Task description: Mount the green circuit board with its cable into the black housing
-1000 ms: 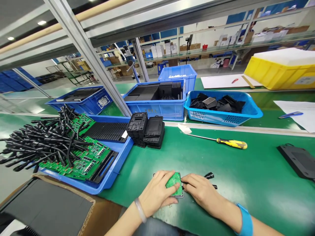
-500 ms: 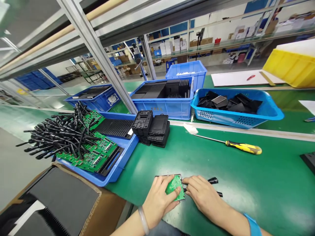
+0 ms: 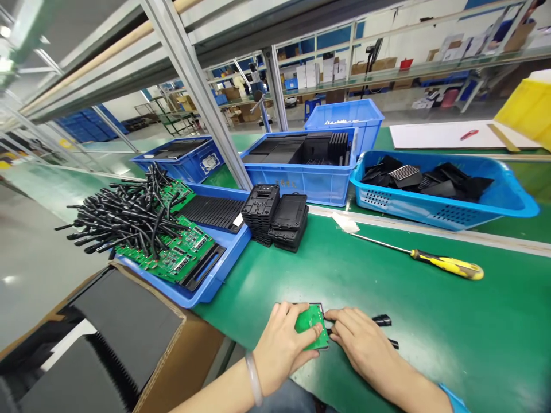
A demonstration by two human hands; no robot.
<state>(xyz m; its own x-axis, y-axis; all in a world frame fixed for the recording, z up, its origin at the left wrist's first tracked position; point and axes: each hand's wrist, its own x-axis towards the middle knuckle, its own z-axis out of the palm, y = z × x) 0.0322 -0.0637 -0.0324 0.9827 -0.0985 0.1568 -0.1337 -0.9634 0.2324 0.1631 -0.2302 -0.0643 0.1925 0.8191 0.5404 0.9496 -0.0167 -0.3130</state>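
**Hands hold their place on small green board as the view drifts left**

Both hands stay pressed on a small green printed circuit board (image 3: 310,328) lying on the green bench mat (image 3: 387,287) at the near edge of the line, seated in what looks like a dark tray or shell whose edge shows at its top. The left hand (image 3: 282,350) lies flat over the board's left half, fingers closed down on it; the right hand (image 3: 359,344) grips at the board's right edge, where black cable ends (image 3: 383,321) run out beside the fingers. Whether the right fingertips pinch a cable or only the board's edge cannot be told.

Over the last second the hands have hardly shifted on the board; it is the camera that has swung left, bringing more of the open cardboard box of black sheets (image 3: 116,338) into view and pushing the yellow crate off to the right edge. Judged from that, the fitting at the board's edge is still under way.

Well apart lie a yellow-handled screwdriver (image 3: 434,261), two stacks of black plastic housings (image 3: 279,221) and a shallow blue tray of green boards and black cables (image 3: 172,246).
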